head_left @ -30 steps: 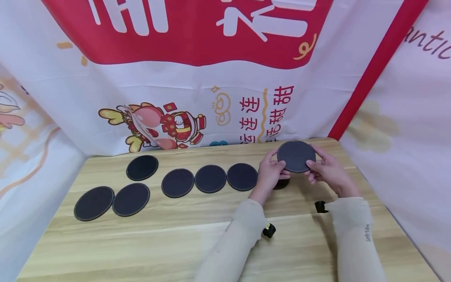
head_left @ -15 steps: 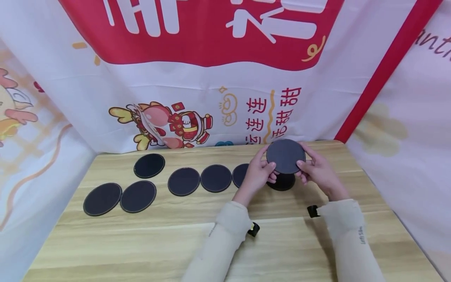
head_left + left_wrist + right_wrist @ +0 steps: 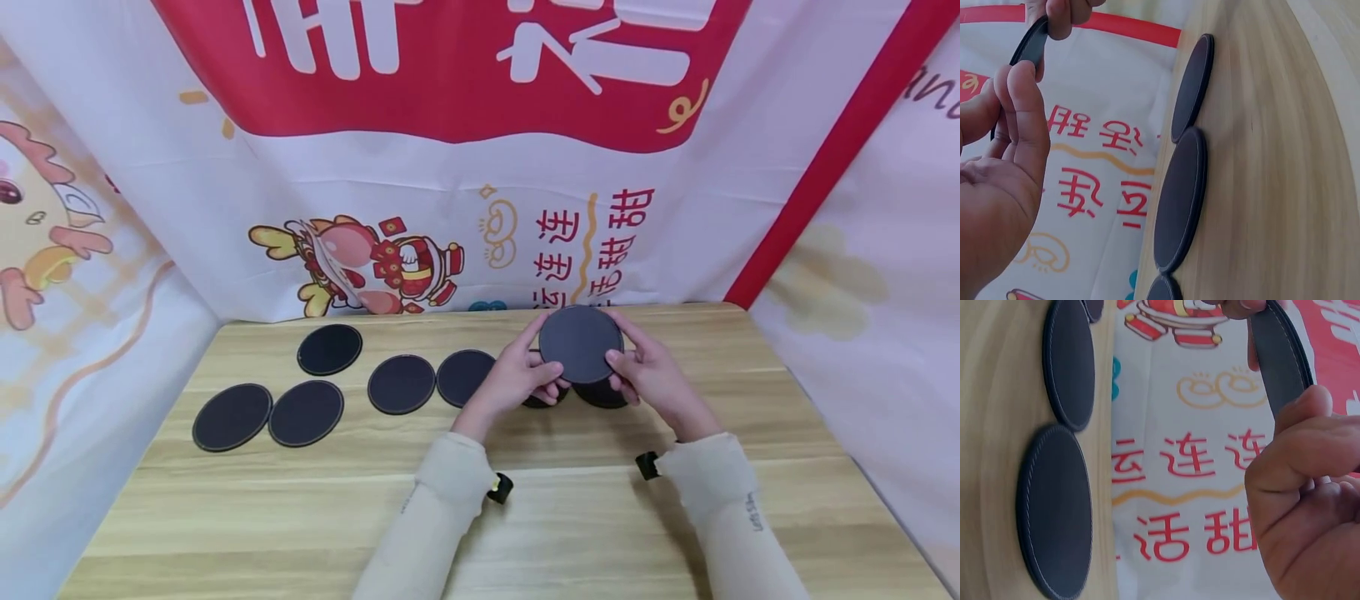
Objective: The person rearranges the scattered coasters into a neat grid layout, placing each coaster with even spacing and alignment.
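Disc [image 3: 581,343] stands tilted above the tabletop [image 3: 573,542], toward the far edge, pinched by left hand [image 3: 516,377] at its left side and right hand [image 3: 654,380] at its right, neither nearer.

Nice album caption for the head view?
Left hand and right hand hold a dark disc above a table bearing similar discs.

The right hand [image 3: 1310,494] is pinching a raised dark disc [image 3: 1280,362], and the left hand [image 3: 1236,307] is holding its other end. A stitched disc [image 3: 1059,512] is lying against a second disc [image 3: 1071,362] near the wooden surface's [image 3: 988,456] edge, beside printed cloth [image 3: 1172,419].
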Action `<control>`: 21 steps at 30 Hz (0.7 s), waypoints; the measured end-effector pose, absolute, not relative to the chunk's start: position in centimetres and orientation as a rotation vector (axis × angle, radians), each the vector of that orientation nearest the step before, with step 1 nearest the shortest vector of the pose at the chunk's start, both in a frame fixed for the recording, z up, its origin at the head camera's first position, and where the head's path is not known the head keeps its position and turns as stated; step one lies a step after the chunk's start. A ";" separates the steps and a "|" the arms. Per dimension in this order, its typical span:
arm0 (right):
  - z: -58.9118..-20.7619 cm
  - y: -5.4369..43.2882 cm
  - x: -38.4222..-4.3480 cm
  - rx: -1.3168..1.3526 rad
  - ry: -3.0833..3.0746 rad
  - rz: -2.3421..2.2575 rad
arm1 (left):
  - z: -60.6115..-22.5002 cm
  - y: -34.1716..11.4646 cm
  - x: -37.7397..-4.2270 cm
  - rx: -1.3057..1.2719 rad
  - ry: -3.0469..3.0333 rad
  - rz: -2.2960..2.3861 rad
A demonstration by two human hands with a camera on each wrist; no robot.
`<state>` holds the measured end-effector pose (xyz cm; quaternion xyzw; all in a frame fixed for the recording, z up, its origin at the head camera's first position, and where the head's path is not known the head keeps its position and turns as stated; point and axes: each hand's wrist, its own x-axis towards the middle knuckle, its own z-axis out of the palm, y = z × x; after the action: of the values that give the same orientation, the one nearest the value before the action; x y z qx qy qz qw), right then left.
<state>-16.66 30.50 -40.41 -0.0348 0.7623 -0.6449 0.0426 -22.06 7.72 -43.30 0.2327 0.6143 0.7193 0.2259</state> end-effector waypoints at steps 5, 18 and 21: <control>-40.5 28.9 -16.6 -0.102 2.299 -1.971 | -43.1 5.5 -22.0 0.628 1.687 1.963; -40.5 23.0 -16.1 -0.126 2.239 -2.038 | -42.3 -0.5 -20.8 0.507 1.807 1.987; -40.5 21.1 -16.1 -0.135 2.257 -2.033 | -42.3 -2.3 -20.5 0.495 1.847 2.004</control>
<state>-16.06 21.15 -40.48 -0.0442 0.7414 -0.6677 0.0503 -20.50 -2.32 -42.29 0.1756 0.6553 0.7110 0.1849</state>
